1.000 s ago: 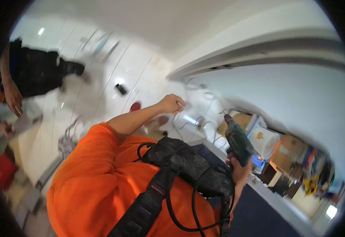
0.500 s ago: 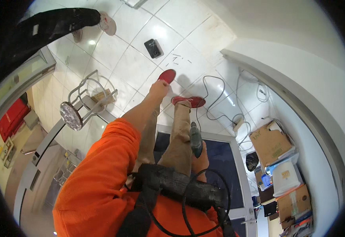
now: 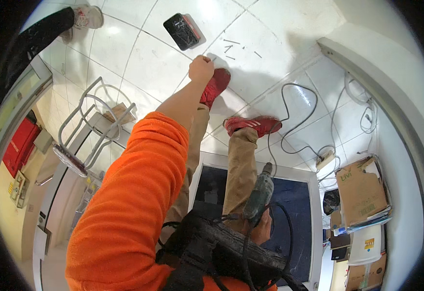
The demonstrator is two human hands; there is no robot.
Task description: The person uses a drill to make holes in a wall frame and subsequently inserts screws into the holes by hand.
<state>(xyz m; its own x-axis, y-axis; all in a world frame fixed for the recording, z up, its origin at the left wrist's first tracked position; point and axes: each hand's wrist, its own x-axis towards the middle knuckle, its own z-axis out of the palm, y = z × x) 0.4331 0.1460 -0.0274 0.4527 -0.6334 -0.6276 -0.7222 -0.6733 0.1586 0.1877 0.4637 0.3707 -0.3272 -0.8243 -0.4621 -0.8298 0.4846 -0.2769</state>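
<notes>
Right hand (image 3: 262, 229) grips 1 green power drill (image 3: 259, 194); left hand (image 3: 201, 68), fist closed, nears 5 loose screws (image 3: 231, 48) beside 2 red shoes (image 3: 250, 124).

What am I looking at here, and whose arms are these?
There is no machine here: a camera worn on a person's head looks straight down, and its fisheye lens bends straight edges. The orange sleeve is the person's own left arm. Its left hand reaches down to the floor by the red shoes, near some screws and a dark case. The right hand has its grip around a green drill, over the knee. Cables loop to the right, with cartons against the wall. The shoe at top left belongs to someone else.
</notes>
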